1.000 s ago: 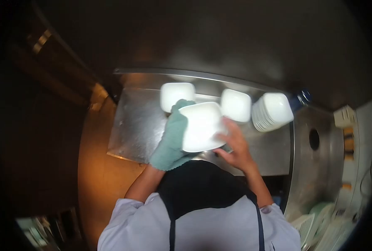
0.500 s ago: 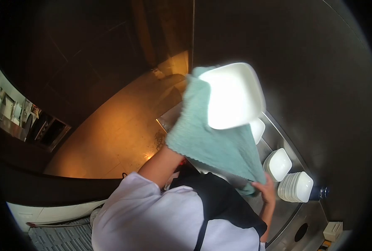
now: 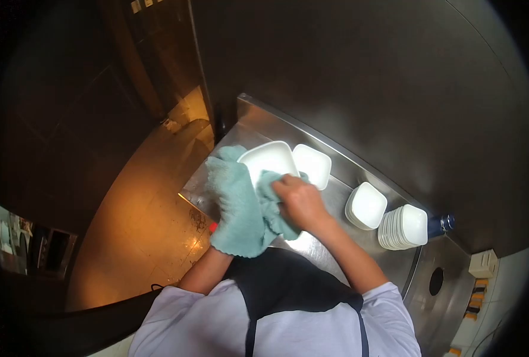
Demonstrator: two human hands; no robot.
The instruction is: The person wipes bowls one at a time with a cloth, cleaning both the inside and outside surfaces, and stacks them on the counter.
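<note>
A white square bowl [image 3: 268, 157] is held up over the steel counter, its left side wrapped in a green cloth [image 3: 234, 205]. My left hand is hidden under that cloth, at the bowl's left edge. My right hand [image 3: 300, 201] is closed on a bunched part of the same cloth and presses it against the bowl's inner lower right side. Just behind the held bowl, another white bowl [image 3: 313, 166] stands on the counter. Two stacks of white bowls, one nearer [image 3: 368, 205] and one farther right [image 3: 414, 226], stand along the counter's back.
The steel counter [image 3: 359, 253] has a raised back edge along a dark wall. A dark blue object [image 3: 440, 225] lies beside the right stack. Farther right are a round dark hole [image 3: 435, 281] and a white box [image 3: 483, 263]. The brown floor [image 3: 151, 226] lies left.
The bowl and cloth have come down lower and to the left. My right hand has moved from the cloth's hanging lower corner up to the bowl. More of the counter now shows.
</note>
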